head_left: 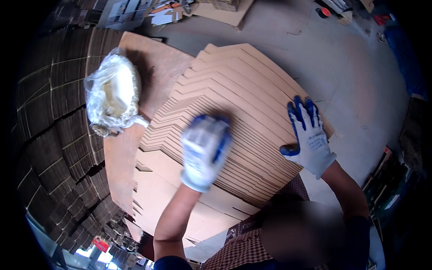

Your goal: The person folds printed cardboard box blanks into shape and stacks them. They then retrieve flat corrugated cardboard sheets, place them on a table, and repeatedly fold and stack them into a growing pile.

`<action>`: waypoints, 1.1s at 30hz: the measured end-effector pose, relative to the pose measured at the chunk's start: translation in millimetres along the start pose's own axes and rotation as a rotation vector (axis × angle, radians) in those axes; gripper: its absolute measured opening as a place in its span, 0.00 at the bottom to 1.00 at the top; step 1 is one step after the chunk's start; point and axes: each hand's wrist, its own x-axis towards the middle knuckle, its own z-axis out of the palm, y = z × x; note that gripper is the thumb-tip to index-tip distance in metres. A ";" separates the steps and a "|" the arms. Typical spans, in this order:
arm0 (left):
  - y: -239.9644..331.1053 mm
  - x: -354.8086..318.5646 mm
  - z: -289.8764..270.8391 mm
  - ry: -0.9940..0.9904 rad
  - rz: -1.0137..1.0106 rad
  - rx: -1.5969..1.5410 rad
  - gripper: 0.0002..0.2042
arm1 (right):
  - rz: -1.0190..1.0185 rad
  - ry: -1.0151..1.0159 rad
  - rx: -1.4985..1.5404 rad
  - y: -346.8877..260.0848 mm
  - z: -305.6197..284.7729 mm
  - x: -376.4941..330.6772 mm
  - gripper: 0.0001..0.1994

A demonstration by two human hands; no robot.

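A fanned stack of brown cardboard sheets point(258, 105) lies in front of me, the sheets overlapping like steps with notched edges on the left. My left hand point(204, 150), in a white and blue work glove, is over the middle of the fan. It is smeared by motion; its fingertips point down at the sheets and cannot be made out clearly. My right hand point(309, 137), gloved the same way, lies with spread fingers along the fan's right edge. Below the left hand, more flat cardboard point(166, 186) extends toward me.
The cardboard rests on a brown wooden board point(157, 67). On its left side sits a white container wrapped in clear plastic point(114, 92). Bundled cardboard stacks point(49, 103) rise along the left. Grey floor point(346, 85) shows at right, with a red-topped round object point(324, 12) far off.
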 end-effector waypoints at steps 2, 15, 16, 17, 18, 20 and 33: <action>-43.7 -0.2 -9.0 0.262 -0.186 0.204 0.19 | -0.019 0.024 -0.008 0.7 1.5 -1.2 0.56; -119.5 1.6 -46.3 -0.044 -0.618 -0.430 0.18 | -0.040 -0.002 -0.027 1.8 2.2 2.4 0.57; -119.4 2.9 -48.5 -0.032 -0.634 -0.481 0.17 | -0.044 0.004 -0.031 1.6 2.4 2.6 0.57; -119.3 3.6 -50.4 -0.021 -0.652 -0.530 0.17 | -0.043 0.006 -0.030 1.3 2.1 2.9 0.57; -119.3 4.0 -51.6 -0.010 -0.669 -0.580 0.17 | -0.043 0.007 -0.030 0.8 1.0 3.3 0.57; -119.0 4.1 -53.1 0.049 -0.705 -0.740 0.17 | -0.046 0.016 -0.028 1.1 1.1 3.5 0.57; -104.6 35.3 -32.4 0.109 -0.789 -0.401 0.16 | -0.024 -0.021 0.014 5.7 3.2 1.6 0.56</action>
